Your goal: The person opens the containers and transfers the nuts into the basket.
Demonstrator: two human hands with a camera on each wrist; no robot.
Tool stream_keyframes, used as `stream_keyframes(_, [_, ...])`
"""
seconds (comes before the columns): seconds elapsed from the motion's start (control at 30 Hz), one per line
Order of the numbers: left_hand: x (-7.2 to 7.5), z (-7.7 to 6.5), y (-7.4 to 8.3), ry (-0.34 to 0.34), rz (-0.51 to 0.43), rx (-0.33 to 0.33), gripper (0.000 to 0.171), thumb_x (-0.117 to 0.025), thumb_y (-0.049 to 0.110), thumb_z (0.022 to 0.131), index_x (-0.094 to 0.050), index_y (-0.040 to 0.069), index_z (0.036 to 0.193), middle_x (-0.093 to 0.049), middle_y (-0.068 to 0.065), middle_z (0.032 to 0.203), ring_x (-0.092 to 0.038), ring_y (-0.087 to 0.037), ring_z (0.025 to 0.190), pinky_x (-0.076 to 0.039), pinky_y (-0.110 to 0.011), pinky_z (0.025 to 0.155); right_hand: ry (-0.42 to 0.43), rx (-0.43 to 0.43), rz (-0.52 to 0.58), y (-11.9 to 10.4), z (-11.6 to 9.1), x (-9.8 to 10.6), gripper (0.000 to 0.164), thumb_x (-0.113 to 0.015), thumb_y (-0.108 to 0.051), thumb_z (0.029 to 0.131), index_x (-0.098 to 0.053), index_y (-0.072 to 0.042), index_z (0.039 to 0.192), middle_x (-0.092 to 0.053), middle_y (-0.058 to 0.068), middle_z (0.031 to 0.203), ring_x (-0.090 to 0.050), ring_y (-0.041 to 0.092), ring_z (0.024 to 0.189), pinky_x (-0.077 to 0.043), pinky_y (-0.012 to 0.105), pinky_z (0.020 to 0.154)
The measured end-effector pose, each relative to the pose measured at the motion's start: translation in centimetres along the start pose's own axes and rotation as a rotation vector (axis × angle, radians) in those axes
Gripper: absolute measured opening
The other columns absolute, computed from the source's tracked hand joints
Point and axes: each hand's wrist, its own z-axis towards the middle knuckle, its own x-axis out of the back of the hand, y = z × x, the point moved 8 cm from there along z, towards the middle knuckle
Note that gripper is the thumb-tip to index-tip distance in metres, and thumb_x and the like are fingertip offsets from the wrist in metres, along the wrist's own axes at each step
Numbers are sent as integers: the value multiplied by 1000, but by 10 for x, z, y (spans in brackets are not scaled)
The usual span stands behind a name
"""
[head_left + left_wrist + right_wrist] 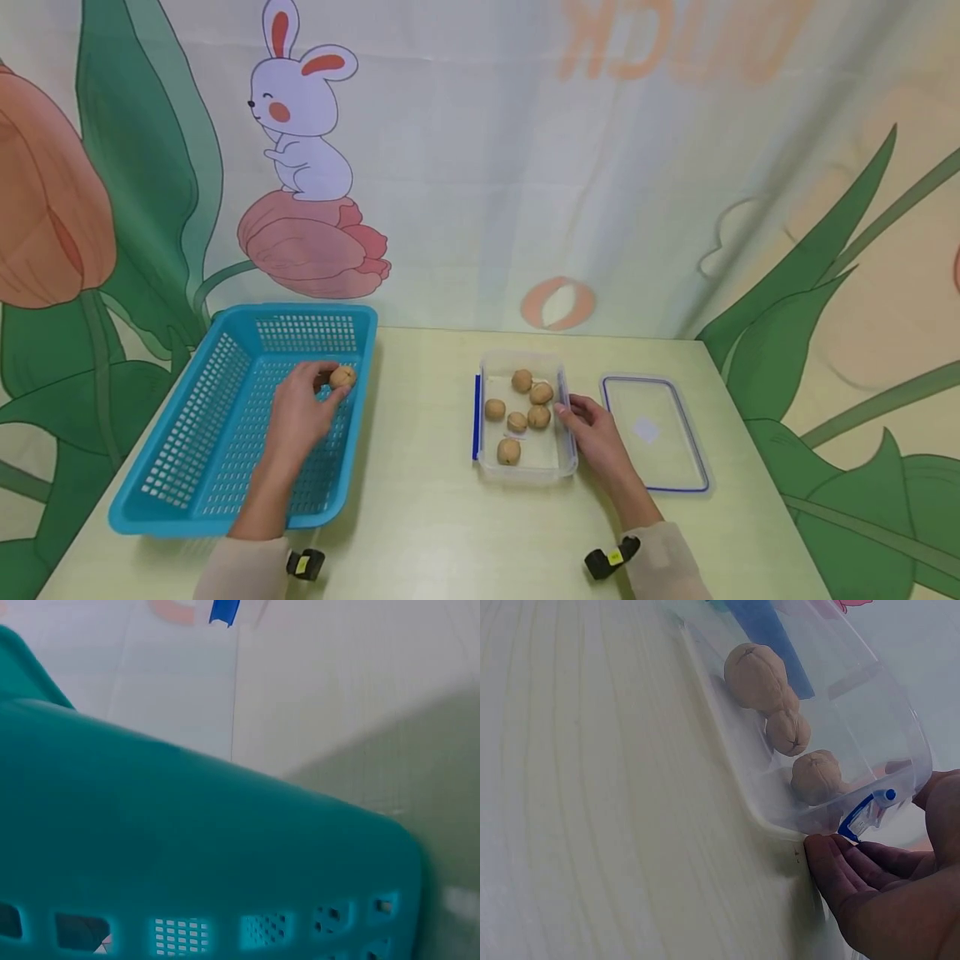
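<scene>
Lower left: we see the left hand [302, 410] pinching a walnut [343, 377] within the outline of the blue basket [172, 523]; right of centre, the right hand [597, 437] gripping a clear container [538, 457] of six walnuts [538, 417].

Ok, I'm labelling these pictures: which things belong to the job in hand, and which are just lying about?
Apparently in use:
Walnut, held in the left hand
Blue basket, beneath that hand
Clear box, held by the right hand
Six walnuts in the box

Apparently idle:
Lid, untouched on the table
Printed backdrop behind
</scene>
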Motion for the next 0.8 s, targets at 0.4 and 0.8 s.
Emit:
stream_keyframes(0.4, [-3,7,-4,-29,12,32,43,-71,14,103,-60,-7,140,-59,-28,135,-59,-46,123,-51,-62,103,-6,6,10,-2,1,1,57,-66,-34,107,-52,-1,151,-59,23,144,-57,32,132,-48,45,110])
stream_keyframes(0.8, [-5,8,-7,-58,21,45,49,-71,16,103,-57,-6,145,-58,-28,141,-54,-48,132,-48,-63,108,-11,7,24,1,3,0,56,-66,-34,107,-52,0,151,-59,23,144,-56,32,133,-45,48,113])
